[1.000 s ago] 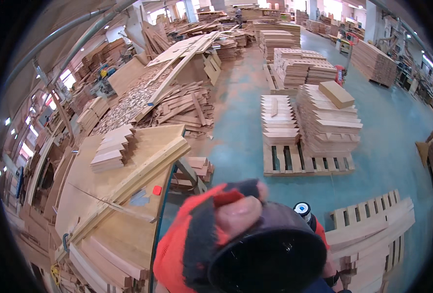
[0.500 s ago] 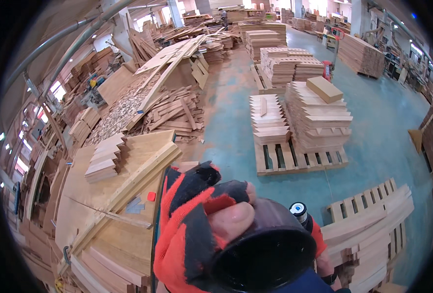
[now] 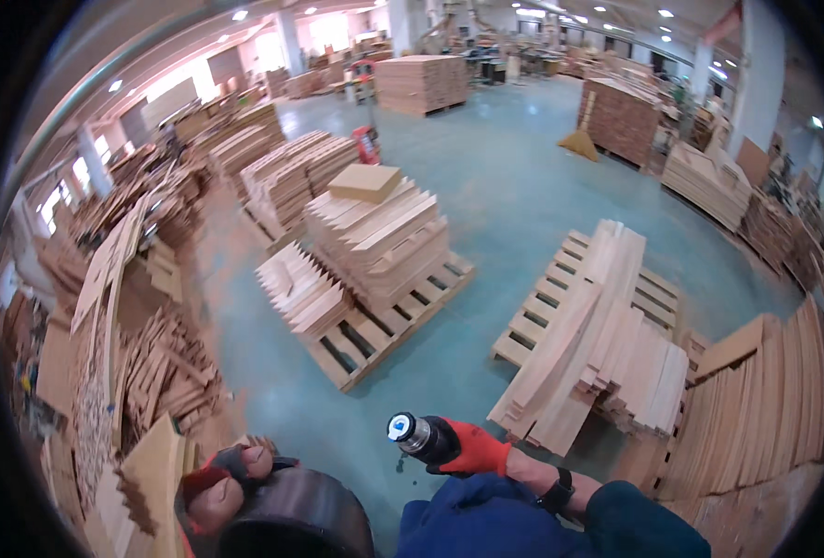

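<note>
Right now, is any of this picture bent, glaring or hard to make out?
Head view: bent toward the rim, where the pale pillar at upper right leans and the corners go black; head view: windows at upper left glare white, and the teal floor shows a pale sheen farther back; head view: the dark round object in the left hand shows little detail.

Blue-green floor (image 3: 495, 177), dusty on the left. Slatted pallet (image 3: 339, 370) bears two saw-edged board stacks, the taller (image 3: 388, 256) topped by a tan slab (image 3: 365, 183). To its right, second pallet (image 3: 655, 302) carries long pale planks (image 3: 612, 279), laid lengthwise. Red pallet jack (image 3: 366, 146) behind. Loose offcuts (image 3: 165, 363) heap at left. Farther back: big squared timber stack (image 3: 421, 84), pale column (image 3: 758, 79) at right.
</note>
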`<state>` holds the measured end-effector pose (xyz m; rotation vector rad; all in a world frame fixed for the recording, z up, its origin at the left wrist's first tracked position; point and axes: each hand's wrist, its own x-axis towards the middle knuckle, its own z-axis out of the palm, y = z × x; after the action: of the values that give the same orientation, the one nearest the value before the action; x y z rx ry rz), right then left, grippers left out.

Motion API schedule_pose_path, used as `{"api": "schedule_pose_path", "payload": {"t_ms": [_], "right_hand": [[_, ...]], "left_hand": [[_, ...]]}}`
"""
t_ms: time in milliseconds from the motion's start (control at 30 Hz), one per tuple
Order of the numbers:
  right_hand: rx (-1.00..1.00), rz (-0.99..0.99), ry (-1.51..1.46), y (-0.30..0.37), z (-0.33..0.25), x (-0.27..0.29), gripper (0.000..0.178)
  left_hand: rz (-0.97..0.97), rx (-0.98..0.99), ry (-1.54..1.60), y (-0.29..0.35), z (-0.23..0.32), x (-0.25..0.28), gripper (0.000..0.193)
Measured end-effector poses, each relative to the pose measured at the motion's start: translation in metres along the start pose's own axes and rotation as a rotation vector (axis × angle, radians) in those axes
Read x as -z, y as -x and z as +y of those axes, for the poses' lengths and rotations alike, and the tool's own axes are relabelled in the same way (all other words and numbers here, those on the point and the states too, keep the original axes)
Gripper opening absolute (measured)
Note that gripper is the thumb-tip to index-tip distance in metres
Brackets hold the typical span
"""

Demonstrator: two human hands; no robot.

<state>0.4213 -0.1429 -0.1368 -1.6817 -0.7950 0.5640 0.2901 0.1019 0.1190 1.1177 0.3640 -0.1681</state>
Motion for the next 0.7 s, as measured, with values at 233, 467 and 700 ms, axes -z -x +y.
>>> {"api": "schedule_pose_path", "payload": {"t_ms": [233, 467, 700], "right_hand": [[-0.052, 0.198, 0.096, 0.037, 0.020, 0.012, 0.083], [-0.074, 0.212, -0.063, 0.042, 0.001, 0.011, 0.081], [-0.055, 0.287, 0.040, 0.046, 0.014, 0.018, 0.079]], "left_hand": [[0.009, 0.043, -0.057, -0.037, -0.001, -0.018, 0.041], [-0.027, -0.053, -0.128, -0.010, 0.007, -0.062, 0.041], [-0.287, -0.527, -0.342, -0.014, -0.003, -0.105, 0.038]]}}
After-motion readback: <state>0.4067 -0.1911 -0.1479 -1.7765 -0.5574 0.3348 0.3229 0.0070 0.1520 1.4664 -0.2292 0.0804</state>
